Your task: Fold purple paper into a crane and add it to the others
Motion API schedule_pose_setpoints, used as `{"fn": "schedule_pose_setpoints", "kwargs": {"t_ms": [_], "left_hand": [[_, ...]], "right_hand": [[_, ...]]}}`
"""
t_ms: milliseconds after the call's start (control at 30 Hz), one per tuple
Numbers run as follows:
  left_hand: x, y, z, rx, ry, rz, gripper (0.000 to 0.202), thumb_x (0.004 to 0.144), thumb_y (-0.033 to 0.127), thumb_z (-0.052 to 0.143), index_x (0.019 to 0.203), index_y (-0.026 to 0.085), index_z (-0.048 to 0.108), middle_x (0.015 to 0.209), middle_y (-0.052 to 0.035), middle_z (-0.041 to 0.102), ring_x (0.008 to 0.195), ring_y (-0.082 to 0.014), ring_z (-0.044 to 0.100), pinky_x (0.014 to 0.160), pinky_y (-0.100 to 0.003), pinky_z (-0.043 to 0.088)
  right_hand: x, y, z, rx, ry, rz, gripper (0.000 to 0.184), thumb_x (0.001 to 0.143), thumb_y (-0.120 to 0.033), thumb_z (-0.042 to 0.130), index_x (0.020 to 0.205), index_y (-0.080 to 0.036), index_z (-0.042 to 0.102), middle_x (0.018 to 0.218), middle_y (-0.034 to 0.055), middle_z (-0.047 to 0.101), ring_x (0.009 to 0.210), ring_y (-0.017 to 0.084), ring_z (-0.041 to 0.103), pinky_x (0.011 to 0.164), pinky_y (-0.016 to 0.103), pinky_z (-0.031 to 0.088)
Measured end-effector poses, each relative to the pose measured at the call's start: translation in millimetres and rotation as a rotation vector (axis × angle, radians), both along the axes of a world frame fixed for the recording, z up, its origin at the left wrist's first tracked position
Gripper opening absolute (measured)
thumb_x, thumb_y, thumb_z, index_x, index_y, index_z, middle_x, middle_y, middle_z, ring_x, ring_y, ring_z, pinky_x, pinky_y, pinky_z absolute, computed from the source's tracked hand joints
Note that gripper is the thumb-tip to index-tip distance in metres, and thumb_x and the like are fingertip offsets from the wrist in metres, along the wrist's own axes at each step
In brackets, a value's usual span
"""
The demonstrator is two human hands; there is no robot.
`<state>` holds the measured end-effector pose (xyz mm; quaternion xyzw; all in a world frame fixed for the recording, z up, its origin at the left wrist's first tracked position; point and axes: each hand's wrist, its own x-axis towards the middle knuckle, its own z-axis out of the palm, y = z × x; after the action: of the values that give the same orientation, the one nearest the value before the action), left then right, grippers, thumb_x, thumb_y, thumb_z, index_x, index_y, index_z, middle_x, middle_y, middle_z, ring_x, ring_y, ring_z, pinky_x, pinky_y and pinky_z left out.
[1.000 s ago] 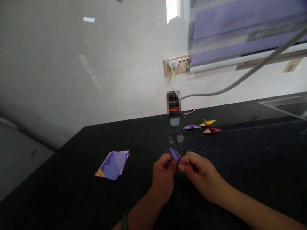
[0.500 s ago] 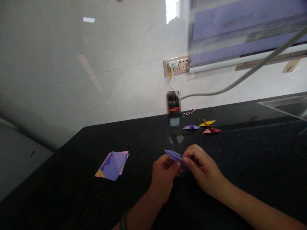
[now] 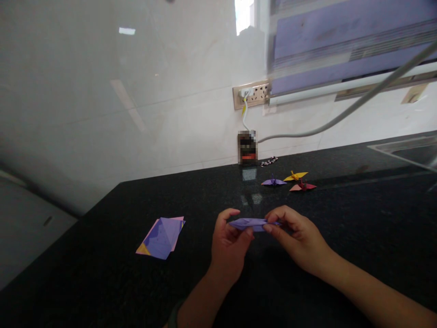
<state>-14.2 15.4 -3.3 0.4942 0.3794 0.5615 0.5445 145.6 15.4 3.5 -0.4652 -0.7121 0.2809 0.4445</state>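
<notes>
Two bare hands held a slim, pointed piece of folded purple paper (image 3: pixel 251 222) over a glossy black speckled countertop (image 3: pixel 112 218), the work judged to be at the stage of folding and shaping its narrow layers. The right hand (image 3: pixel 298 234) pinched the piece near its right end, thumb and forefinger close together, a thin tip showing beyond them. The left hand (image 3: pixel 228 248), a dark band (image 3: pixel 173 315) at its wrist, supported the other end, thumb against the near edge and forefinger raised; how firmly its other fingers, partly hidden, gripped the paper could not be told.

The next move appeared to call for lining up the edges and pressing a crease along the narrow length, the left hand serving as anchor while the right fingertips kept the thin end from splaying.

Beyond the hands, a purple folded-paper bird (image 3: pixel 274 182) rested near a yellow folded-paper bird (image 3: pixel 295 176) and a pink-and-red folded-paper bird (image 3: pixel 303 187), wings spread. To the left, well apart from the hands, lay a loose stack of purple, pink and yellow paper (image 3: pixel 162 237). A small dark-and-white beaded strand (image 3: pixel 269 161) lay near the pale tiled wall (image 3: pixel 177 132).
</notes>
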Motion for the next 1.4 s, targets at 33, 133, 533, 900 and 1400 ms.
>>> {"fn": "schedule_pose_setpoints", "kwargs": {"t_ms": [33,133,533,900,1400], "left_hand": [[-2,0,-0.6,0.064,0.061,0.012,0.029,0.073,0.014,0.057,0.096,0.023,0.043,0.064,0.0045,0.056,0.058,-0.008,0.053,0.056,-0.02,0.042],[-7,1,-2.8,0.269,0.219,0.018,0.014,0.075,0.014,0.055,0.086,0.021,0.053,0.076,0.001,0.055,0.066,-0.0094,0.054,0.06,-0.021,0.043],[-5,1,-5.0,0.199,0.271,0.018,0.012,0.07,0.018,0.061,0.079,0.019,0.053,0.068,0.0019,0.053,0.061,-0.0103,0.052,0.056,-0.021,0.042],[-5,-1,-1.2,0.318,0.58,0.048,0.006,0.072,0.015,0.055,0.076,0.019,0.056,0.073,-0.0008,0.057,0.068,-0.0134,0.053,0.064,-0.024,0.041],[-1,1,-2.1,0.001,0.263,-0.03,0.017,0.067,0.022,0.063,0.081,0.017,0.054,0.066,0.0016,0.055,0.06,-0.0107,0.05,0.057,-0.022,0.039]], "right_hand": [[1,0,0.3,-0.01,0.017,0.011,0.002,0.08,-0.022,0.049,0.082,-0.021,0.048,0.077,0.0012,0.054,0.068,0.014,0.05,0.056,0.024,0.039],[2,2,2.1,-0.018,0.046,0.064,0.001,0.081,-0.021,0.048,0.08,-0.021,0.048,0.077,0.001,0.053,0.067,0.013,0.05,0.055,0.024,0.039],[0,2,11.9,0.083,-0.007,0.181,0.01,0.08,-0.018,0.051,0.089,-0.02,0.055,0.079,0.002,0.055,0.073,0.013,0.052,0.063,0.025,0.04],[-1,3,11.1,-0.001,-0.032,0.173,0.006,0.076,-0.012,0.052,0.077,-0.018,0.053,0.083,0.0028,0.053,0.078,0.014,0.05,0.068,0.027,0.04],[-1,6,8.8,-0.283,0.028,0.161,0.009,0.076,-0.023,0.054,0.076,-0.015,0.058,0.07,0.0003,0.058,0.065,0.012,0.051,0.057,0.022,0.038]]}}
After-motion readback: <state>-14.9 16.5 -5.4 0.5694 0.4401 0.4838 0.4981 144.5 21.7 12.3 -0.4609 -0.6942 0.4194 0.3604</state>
